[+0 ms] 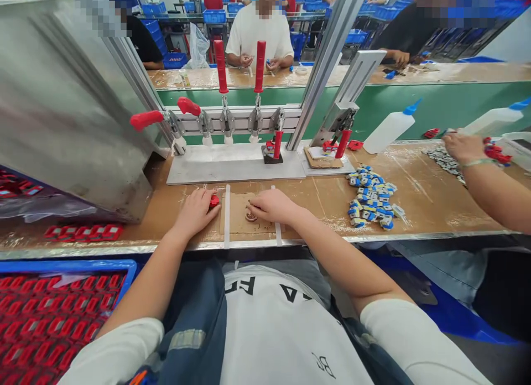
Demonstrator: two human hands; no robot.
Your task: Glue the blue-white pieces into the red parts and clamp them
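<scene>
My left hand rests on the bench, its fingers curled around a small red plastic part that shows at the thumb and fingertips. My right hand lies over a cardboard pad taped down with white strips, fingers bent and drawn together. Beneath its fingertips is a small round brown-and-white piece; what the fingers pinch is too small to tell. Behind both hands stands a row of red-handled toggle clamps over a white plate. One clamp at the right end sits down on a red part.
A pile of blue-and-white parts lies to the right, beyond it a co-worker's hand and white bottles. Red parts line the left bench edge above a blue crate full of them. A metal housing stands left.
</scene>
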